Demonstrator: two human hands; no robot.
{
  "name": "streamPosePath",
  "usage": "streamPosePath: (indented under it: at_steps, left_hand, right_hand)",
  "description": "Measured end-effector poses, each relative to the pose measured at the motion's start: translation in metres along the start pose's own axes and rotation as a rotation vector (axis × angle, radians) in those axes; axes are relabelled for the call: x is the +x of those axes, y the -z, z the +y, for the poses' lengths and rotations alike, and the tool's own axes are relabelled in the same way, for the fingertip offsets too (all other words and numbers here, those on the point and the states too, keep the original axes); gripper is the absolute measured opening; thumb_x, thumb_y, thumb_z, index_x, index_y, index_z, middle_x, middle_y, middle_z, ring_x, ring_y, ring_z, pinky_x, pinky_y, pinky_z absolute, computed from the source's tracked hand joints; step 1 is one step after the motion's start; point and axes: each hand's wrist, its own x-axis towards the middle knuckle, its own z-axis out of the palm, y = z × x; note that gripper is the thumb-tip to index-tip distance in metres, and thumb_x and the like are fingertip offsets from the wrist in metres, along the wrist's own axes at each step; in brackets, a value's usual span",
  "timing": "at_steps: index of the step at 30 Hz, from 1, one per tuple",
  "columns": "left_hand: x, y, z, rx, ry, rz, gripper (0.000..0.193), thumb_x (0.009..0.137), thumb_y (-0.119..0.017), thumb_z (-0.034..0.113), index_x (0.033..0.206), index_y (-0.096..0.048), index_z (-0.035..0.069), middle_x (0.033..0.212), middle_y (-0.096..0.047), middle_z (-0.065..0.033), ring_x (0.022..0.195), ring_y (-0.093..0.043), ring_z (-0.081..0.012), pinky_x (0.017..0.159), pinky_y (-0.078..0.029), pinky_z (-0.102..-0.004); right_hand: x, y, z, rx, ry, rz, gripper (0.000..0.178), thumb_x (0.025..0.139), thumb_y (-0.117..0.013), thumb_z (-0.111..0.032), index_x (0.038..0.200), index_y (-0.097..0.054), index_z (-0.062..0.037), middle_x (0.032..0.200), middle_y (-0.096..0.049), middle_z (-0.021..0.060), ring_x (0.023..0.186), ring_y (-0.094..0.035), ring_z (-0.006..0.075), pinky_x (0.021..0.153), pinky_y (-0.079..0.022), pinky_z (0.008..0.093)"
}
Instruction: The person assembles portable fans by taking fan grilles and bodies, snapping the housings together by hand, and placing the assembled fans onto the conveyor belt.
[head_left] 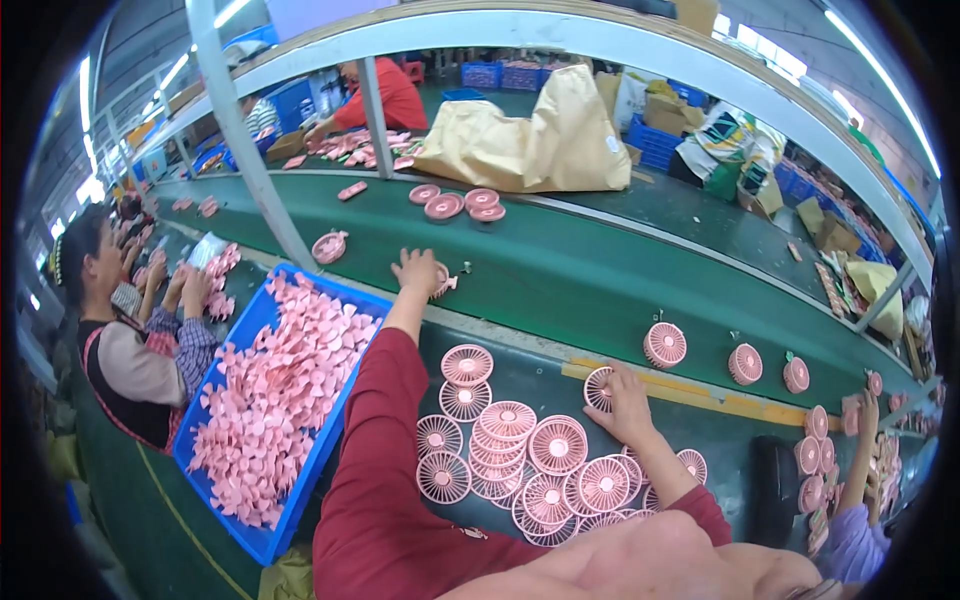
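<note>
My left hand reaches over the green conveyor belt, its fingers spread. A pink round fan part sits right beside its thumb side, partly hidden by the hand; whether the two touch I cannot tell. My right hand is closed on the edge of a pink round fan grille at the near edge of the belt. Many more pink slotted grilles lie in overlapping piles on the table between my arms. Left of my left arm, a blue bin holds a heap of pink fan blades.
Several pink round fan housings stand along the belt to the right. Pink round parts lie toward its far side. A metal post rises at the left. Co-workers sit on both sides; brown paper lies beyond.
</note>
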Motion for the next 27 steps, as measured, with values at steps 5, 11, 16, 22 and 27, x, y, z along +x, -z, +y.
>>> streamPosePath:
  at_steps: [5, 11, 16, 22, 27]
  left_hand:
    - [-0.006, 0.004, 0.003, -0.182, -0.088, 0.082, 0.023, 0.090, -0.061, 0.025, 0.105, -0.056, 0.009, 0.095, -0.071, -0.0147, 0.095, -0.068, -0.0365, 0.079, -0.053, -0.0491]
    - [-0.065, -0.006, 0.039, -1.259, -0.055, 0.128, 0.037, 0.093, -0.065, 0.024, 0.118, -0.062, -0.004, 0.099, -0.072, -0.0123, 0.089, -0.068, -0.0190, 0.079, -0.052, -0.0309]
    - [-0.165, 0.028, 0.115, -1.936, 0.093, -0.140, 0.029, 0.100, -0.058, 0.023, 0.118, -0.058, 0.000, 0.107, -0.065, -0.0071, 0.095, -0.063, -0.0136, 0.082, -0.053, -0.0280]
    - [-0.249, 0.052, 0.157, -2.418, 0.061, -0.627, 0.042, 0.104, -0.046, 0.040, 0.129, -0.052, 0.006, 0.122, -0.060, -0.0107, 0.110, -0.062, -0.0213, 0.094, -0.053, -0.0394]
    - [-0.260, 0.057, 0.152, -2.553, 0.284, -0.861, 0.045, 0.104, -0.043, 0.044, 0.128, -0.053, 0.007, 0.125, -0.061, -0.0112, 0.111, -0.062, -0.0230, 0.094, -0.053, -0.0404]
  right_hand:
    - [0.000, 0.007, -0.001, 0.024, -0.011, -0.022, 0.054, 0.066, -0.085, -0.028, 0.106, -0.054, -0.0084, 0.139, -0.046, 0.0197, 0.126, -0.045, 0.0406, 0.104, -0.036, 0.0513]
    - [0.010, 0.005, 0.008, 0.102, 0.011, -0.044, 0.057, 0.065, -0.086, -0.028, 0.110, -0.057, -0.0089, 0.135, -0.051, 0.0204, 0.124, -0.047, 0.0414, 0.104, -0.038, 0.0492]
    - [0.037, 0.047, -0.039, 0.279, 0.090, 0.193, 0.066, 0.065, -0.084, -0.015, 0.122, -0.053, -0.0059, 0.139, -0.048, 0.0214, 0.125, -0.048, 0.0375, 0.107, -0.039, 0.0431]
    - [0.047, 0.057, -0.113, 0.180, 0.292, 0.237, 0.076, 0.066, -0.085, -0.024, 0.134, -0.054, -0.0139, 0.138, -0.045, 0.0195, 0.124, -0.045, 0.0407, 0.103, -0.040, 0.0494]
    - [0.039, 0.046, -0.119, 0.085, 0.350, 0.164, 0.069, 0.073, -0.079, -0.037, 0.135, -0.055, -0.0170, 0.140, -0.042, 0.0198, 0.125, -0.044, 0.0416, 0.104, -0.039, 0.0512]
